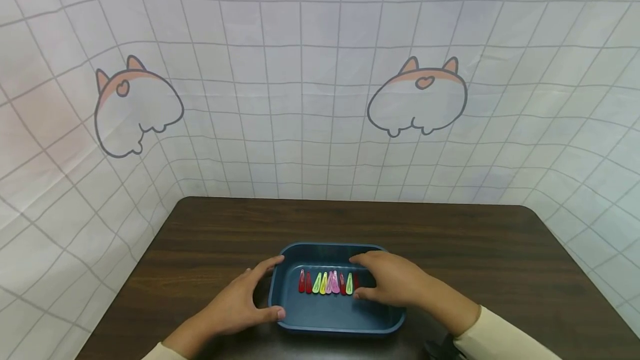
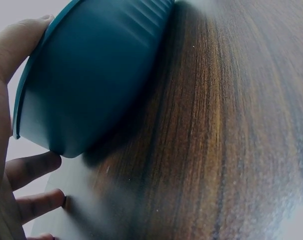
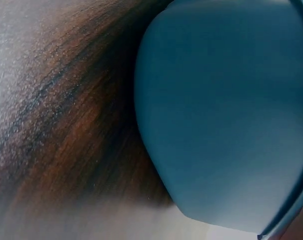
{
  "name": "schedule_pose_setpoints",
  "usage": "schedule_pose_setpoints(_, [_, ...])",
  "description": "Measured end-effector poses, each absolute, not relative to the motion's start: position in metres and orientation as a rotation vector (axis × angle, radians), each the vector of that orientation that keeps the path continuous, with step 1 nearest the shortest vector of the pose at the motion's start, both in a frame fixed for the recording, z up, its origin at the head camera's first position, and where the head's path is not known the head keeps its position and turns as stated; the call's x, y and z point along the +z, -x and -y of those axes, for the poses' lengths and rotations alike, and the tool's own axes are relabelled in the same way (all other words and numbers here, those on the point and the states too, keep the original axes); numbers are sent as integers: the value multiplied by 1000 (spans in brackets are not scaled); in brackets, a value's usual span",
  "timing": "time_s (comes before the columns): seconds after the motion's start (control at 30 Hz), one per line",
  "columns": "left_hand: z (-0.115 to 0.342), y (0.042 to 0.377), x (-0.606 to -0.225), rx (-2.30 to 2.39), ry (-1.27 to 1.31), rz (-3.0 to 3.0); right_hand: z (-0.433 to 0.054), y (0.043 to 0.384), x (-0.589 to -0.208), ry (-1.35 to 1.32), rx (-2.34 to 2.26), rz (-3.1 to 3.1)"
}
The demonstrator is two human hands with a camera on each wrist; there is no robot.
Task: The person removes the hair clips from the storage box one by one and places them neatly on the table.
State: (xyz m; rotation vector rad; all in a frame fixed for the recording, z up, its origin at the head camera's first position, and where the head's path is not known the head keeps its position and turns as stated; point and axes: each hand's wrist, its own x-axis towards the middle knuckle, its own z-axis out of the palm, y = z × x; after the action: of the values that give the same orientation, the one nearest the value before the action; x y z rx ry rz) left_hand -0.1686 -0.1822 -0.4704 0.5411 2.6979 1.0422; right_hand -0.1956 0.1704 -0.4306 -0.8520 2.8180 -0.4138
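Observation:
A blue rectangular tray (image 1: 340, 315) stands on the dark wooden table. Inside it, several snap hair clips (image 1: 323, 283) lie side by side in a row, coloured red, yellow-green and pink. My left hand (image 1: 240, 301) spans the tray's left side, thumb at the near rim and forefinger at the far corner. In the left wrist view, the other fingers (image 2: 41, 205) are extended off the tray wall. Over the tray's right part is my right hand (image 1: 400, 282), its thumb and forefinger spread apart beside the red clip (image 1: 356, 280) ending the row. Whether it touches that clip is unclear.
The dark wood-grain table (image 1: 225, 226) extends around the tray. A white grid-patterned cloth (image 1: 300, 99) hangs behind and on both sides. A small black object (image 1: 442, 348) lies at the near edge, by the right sleeve (image 1: 500, 338).

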Motion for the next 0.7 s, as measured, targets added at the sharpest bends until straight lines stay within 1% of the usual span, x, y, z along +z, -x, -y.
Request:
schedule_pose_setpoints(0.43, [183, 168, -470, 1050, -533, -2678, -162, 196, -436, 854, -178, -2892])
schedule_pose_setpoints(0.7, [184, 169, -471, 1065, -545, -2672, -158, 195, -437, 839, -115, -2919])
